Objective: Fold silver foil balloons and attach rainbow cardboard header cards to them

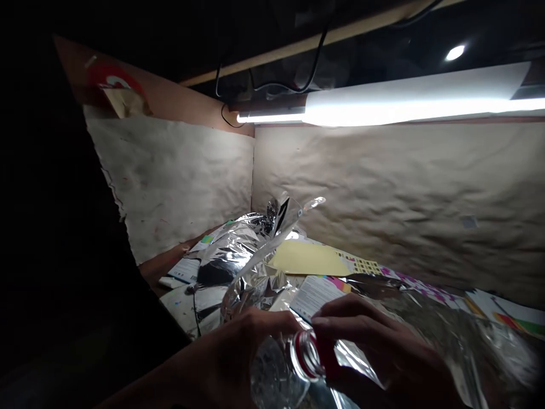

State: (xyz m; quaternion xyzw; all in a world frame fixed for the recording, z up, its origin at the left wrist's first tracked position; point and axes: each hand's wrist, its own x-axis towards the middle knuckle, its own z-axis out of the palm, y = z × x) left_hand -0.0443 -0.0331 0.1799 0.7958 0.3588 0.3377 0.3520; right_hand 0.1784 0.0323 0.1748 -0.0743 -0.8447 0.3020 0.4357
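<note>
A clear plastic bottle (pixel 272 372) lies tilted at the bottom of the view, its open neck pointing to the right. My left hand (pixel 238 346) is closed around the bottle's body from the left. Beside the mouth, my right hand (pixel 378 335) curls its fingers over a red bottle cap (pixel 328 355), partly in shadow and covered by the fingers. A red ring circles the neck. Behind both hands lie crumpled silver foil bags (pixel 230 250) and a white printed card (pixel 317 295).
A pale yellow sheet (pixel 313 258) and colourful printed papers (pixel 506 312) cover the table farther back. Paper-lined walls (pixel 395 187) enclose the left and back. A lit tube lamp (pixel 400 111) hangs above, with black cables (pixel 281 86) near it.
</note>
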